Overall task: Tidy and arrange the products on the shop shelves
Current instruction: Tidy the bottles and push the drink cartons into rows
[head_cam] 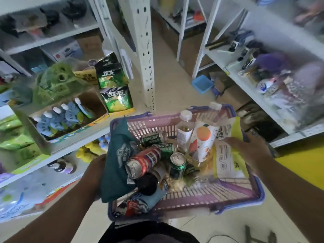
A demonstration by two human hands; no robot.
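A purple shopping basket [245,199] sits low in front of me, full of goods: green beer cans [177,163], a red can [142,163], clear bottles [185,130], an orange-print pouch [201,137]. My left hand [95,174] grips a dark green bag [117,155] at the basket's left rim. My right hand [245,149] holds a yellow-and-white packet [228,155] at the right side. On the left shelf [73,146] stand black-and-green snack bags [115,85] and a cardboard box of blue bottles [61,116].
A white shelf upright [143,50] rises just beyond the basket. Another shelf unit [263,88] with mixed clutter runs along the right. A blue tub [202,83] and cardboard boxes lie on the aisle floor. Lower left shelves hold green packs and yellow bottles.
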